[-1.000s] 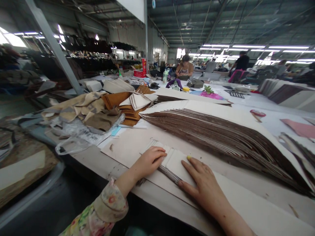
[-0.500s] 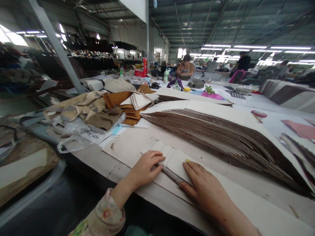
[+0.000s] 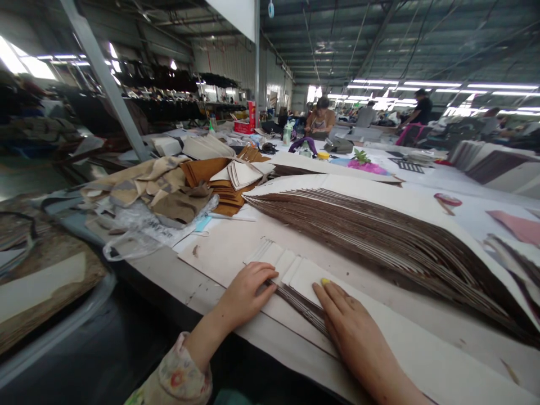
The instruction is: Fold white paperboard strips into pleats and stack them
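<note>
A small fanned stack of white-faced, brown-edged pieces (image 3: 291, 269) lies on a pale sheet (image 3: 228, 247) at the table's near edge. My left hand (image 3: 247, 293) rests at the stack's left end, fingers curled with the fingertips pressed on the pieces' near edges. My right hand (image 3: 352, 329) lies flat on the stack's right part, fingers stretched out, a yellow-tipped finger pointing at the top piece. Beyond them spreads a long fan of brown-edged sheets (image 3: 379, 230).
Tan and brown leather scraps (image 3: 169, 191) and a clear plastic bag (image 3: 135, 233) pile at the left. Folded white pieces (image 3: 240, 173) sit behind. A seated person (image 3: 321, 118) works at the far end; others stand at right. A pink piece (image 3: 517, 225) lies right.
My left hand slid back toward me along the stack's near edge and its fingers curled. My right hand drew slightly nearer too. The view shifted a little.
</note>
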